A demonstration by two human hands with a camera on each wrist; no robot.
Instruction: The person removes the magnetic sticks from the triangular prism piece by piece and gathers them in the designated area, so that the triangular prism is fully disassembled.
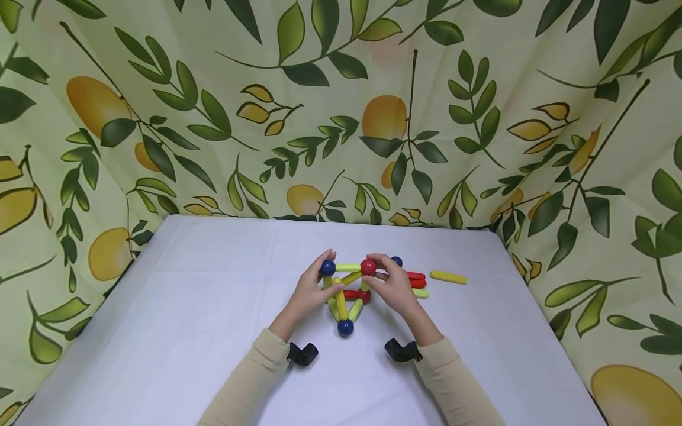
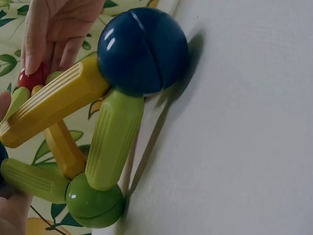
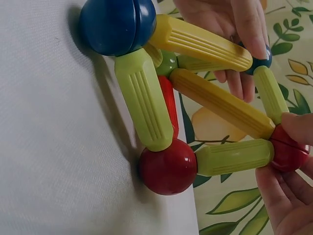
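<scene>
A frame of yellow, light green and red rods joined by balls stands on the white table. My left hand [image 1: 310, 288] grips its upper blue ball [image 1: 327, 268]. My right hand [image 1: 395, 286] pinches the upper red ball [image 1: 368, 267], also visible in the right wrist view [image 3: 290, 149]. A light green rod [image 1: 348, 267] links these two balls. Nearest me, a blue ball [image 1: 345, 328] rests on the table, with a yellow rod [image 1: 341, 300] rising from it. A green ball [image 2: 95, 200] and a lower red ball [image 3: 167, 167] form other corners at the base.
Right of the frame lie red rods [image 1: 418, 283], a light green rod [image 1: 420, 293] and a separate yellow rod [image 1: 449, 277]. Another blue ball [image 1: 396, 261] is behind my right hand. A leaf-patterned cloth [image 1: 341, 142] hangs behind the white table [image 1: 160, 331].
</scene>
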